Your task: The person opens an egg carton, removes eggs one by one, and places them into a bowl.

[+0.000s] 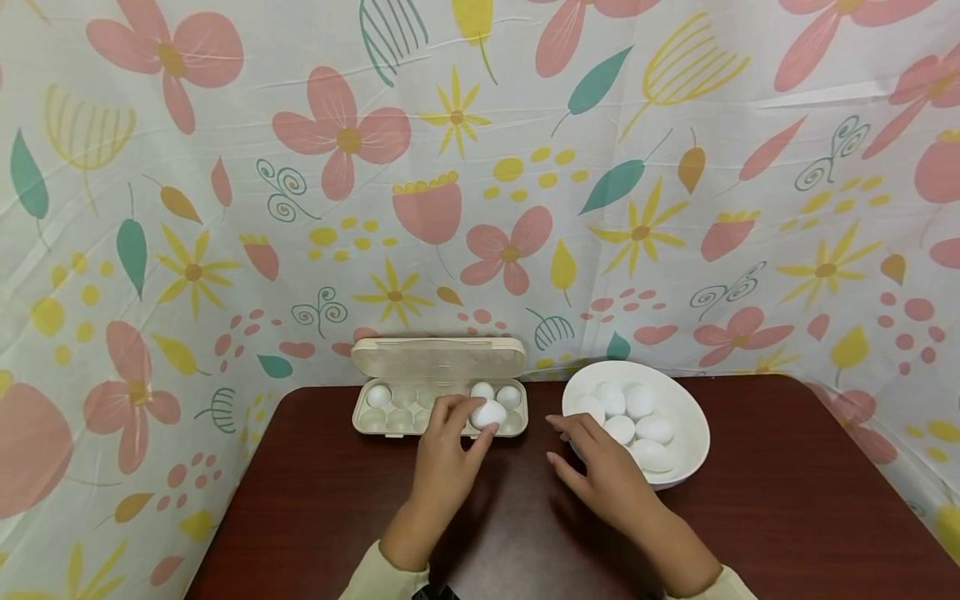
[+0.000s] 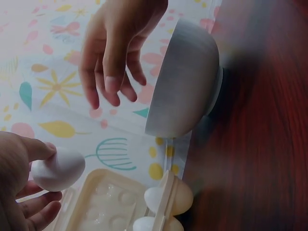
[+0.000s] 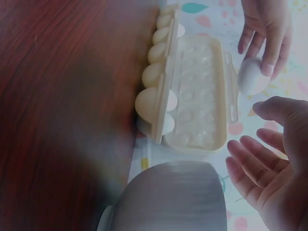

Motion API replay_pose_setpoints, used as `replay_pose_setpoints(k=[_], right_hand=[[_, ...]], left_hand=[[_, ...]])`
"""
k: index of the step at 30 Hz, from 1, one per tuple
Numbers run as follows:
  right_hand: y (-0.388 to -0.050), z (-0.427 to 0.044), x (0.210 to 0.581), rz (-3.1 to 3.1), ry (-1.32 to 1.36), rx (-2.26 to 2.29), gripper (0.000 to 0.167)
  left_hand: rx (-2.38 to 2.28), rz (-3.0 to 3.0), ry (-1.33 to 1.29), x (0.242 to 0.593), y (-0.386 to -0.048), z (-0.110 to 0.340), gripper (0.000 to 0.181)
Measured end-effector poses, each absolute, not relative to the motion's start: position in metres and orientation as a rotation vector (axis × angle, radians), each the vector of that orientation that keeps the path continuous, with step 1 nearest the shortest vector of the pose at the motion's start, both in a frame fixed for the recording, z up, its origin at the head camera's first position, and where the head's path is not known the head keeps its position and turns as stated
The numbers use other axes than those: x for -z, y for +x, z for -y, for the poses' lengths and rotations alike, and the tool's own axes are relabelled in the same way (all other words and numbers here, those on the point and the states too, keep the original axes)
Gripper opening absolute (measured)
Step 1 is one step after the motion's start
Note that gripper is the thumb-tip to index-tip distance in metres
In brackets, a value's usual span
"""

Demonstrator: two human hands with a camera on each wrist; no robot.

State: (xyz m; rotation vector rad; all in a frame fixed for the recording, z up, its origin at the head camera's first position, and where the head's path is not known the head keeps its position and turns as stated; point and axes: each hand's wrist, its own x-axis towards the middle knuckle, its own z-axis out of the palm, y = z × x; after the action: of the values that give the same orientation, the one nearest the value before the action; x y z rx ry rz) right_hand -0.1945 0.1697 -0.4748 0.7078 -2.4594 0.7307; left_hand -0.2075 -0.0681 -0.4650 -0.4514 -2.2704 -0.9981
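Observation:
My left hand (image 1: 444, 458) pinches a white egg (image 1: 489, 415) between thumb and fingers, above the right part of an open beige egg carton (image 1: 438, 360). The left wrist view shows the same egg (image 2: 58, 168) held clear of the carton. Three white eggs sit in the carton's back row: one egg (image 1: 378, 396) at the left end, two at the right. My right hand (image 1: 611, 471) holds nothing; its fingers are spread and loosely bent at the left side of a white bowl (image 1: 696, 442). Inside that bowl lie several white eggs (image 1: 640, 402), partly covered by the right hand.
A dark reddish-brown table (image 1: 517, 542) carries the carton and the bowl. Behind it hangs a flower-patterned cloth (image 1: 510, 167), close to the carton's raised lid and the bowl's back rim. The bowl stands to the right of the carton, with a gap between them.

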Motion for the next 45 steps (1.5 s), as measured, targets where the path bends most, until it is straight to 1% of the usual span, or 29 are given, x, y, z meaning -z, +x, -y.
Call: replay_pose_setpoints(k=[14,22,38,45], right_hand=[[-0.192,-0.156,0.473,2.411,0.747,-0.786,0.057],[-0.193,-0.151,0.473,2.375,0.786,-0.796,0.058],[-0.195,-0.145,0.476,2.335,0.842,-0.855,0.061],[-0.194,-0.145,0.476,2.335,0.829,-0.828,0.061]], left_hand=[[1.025,2.303,-0.555,0.466,-0.202,0.061,0.037],[1.031,2.322,-0.584,0.467,-0.199,0.056,0.036],[1.058,2.266,-0.721,0.473,-0.198,0.052,0.037],[1.092,2.273,-0.755,0.471,-0.196,0.05,0.036]])
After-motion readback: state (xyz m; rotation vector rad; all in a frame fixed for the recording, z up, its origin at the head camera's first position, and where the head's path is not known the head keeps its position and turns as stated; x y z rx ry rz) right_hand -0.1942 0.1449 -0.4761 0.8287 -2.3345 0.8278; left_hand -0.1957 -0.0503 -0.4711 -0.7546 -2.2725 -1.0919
